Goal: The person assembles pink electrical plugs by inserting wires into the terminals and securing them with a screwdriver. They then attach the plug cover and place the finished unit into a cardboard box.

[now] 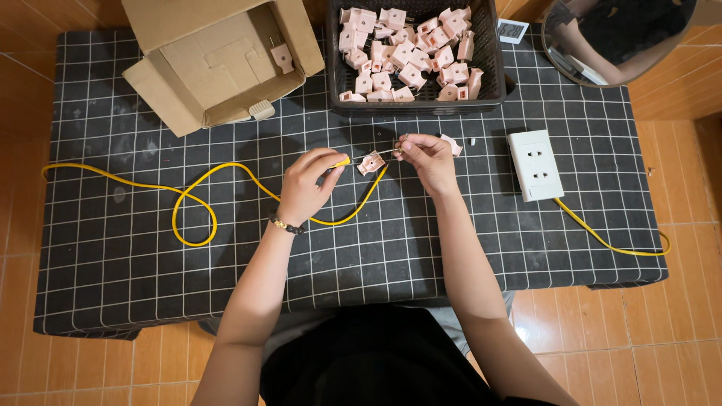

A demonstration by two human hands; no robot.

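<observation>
Both hands, left hand [307, 183]; right hand [427, 159], pinch yellow cable [197, 189]; pink plug shell [370, 162] between.

A low bench [113, 248] is standing on an orange tiled floor [662, 338], and a black cloth with a white grid [421, 256] is covering its top (hanging slightly over the near edge). Even light is falling across the floor, casting only soft shadows.

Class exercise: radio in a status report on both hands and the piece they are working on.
Left hand pinching yellow cable end. Right hand pinching wire tip, pink plug shell between hands. Basket behind, nothing blocking.
</observation>
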